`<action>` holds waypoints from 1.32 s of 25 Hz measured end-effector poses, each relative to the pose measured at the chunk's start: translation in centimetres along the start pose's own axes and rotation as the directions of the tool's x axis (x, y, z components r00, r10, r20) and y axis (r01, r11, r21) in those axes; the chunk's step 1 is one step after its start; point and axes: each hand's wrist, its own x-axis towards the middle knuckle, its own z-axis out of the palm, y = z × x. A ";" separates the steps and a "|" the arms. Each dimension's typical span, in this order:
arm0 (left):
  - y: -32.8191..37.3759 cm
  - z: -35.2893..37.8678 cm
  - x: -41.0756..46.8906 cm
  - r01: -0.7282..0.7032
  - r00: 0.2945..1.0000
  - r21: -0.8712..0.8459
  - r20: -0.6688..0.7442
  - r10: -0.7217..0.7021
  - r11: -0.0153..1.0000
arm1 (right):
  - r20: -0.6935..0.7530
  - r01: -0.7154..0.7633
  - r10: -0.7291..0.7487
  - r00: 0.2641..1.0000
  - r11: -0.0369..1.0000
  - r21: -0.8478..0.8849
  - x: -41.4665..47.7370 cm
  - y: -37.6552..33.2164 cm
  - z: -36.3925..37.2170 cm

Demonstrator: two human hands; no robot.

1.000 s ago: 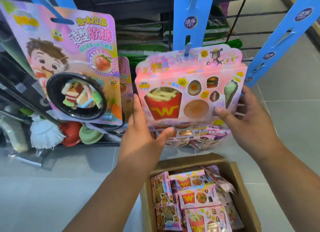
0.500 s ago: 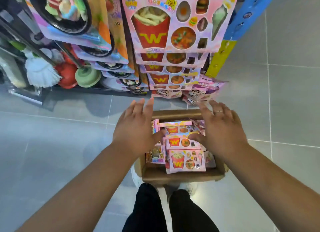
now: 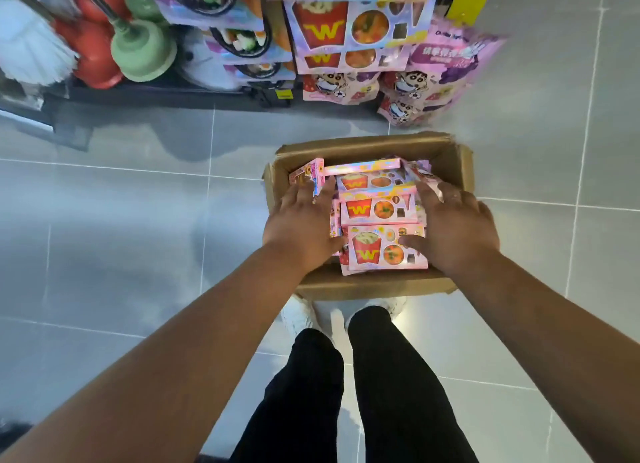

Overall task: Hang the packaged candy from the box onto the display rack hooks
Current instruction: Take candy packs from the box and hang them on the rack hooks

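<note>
Brown corrugated cardboard box, open at the top, stands on the grey tiled floor just off frame centre toward 3 o'clock. It holds pink packaged candy, flat packs printed with a red fries carton marked "W". Three lie face up in an overlapping row from 6 to 12 o'clock, and others stand on edge at the box's 9 o'clock side.

The left hand lies over the packs at the box's 9 o'clock side, fingers straight and slightly spread, thumb pointing toward the nearest pack. The right hand lies at the 3 o'clock side, fingers likewise extended, a ring on one of them, its thumb resting on the face of the nearest pack. Neither hand visibly pinches a pack.

At 12 o'clock from the box, matching pink packs hanging on the display rack overlap one another. Purple printed pouches hang at 1 o'clock. At 10 o'clock stand a green rubber plunger, a red rubber plunger and a white string mop head.

At 6 o'clock, black trouser legs and white shoes meet the box's near wall.
</note>
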 end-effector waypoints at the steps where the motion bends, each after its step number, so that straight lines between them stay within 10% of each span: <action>1: 0.0 1.2 0.6 -0.011 1.000 0.008 0.016 0.011 1.000 | 0.001 -0.013 0.013 1.000 1.000 -0.011 0.4 0.1 1.4; 12: 0.5 19.5 10.5 -0.095 0.977 0.116 0.200 0.070 0.989 | 0.160 -0.128 0.131 0.978 0.991 -0.033 8.8 1.9 20.9; 17: 1.5 25.2 13.2 0.071 0.962 -0.117 0.271 -0.037 0.991 | 0.207 -0.186 0.170 0.963 0.981 0.059 11.5 3.8 26.5; 33: -2.3 26.6 11.7 0.503 0.863 -0.698 0.377 -0.336 0.509 | 0.183 -0.134 0.060 0.981 0.895 0.426 8.9 2.1 26.4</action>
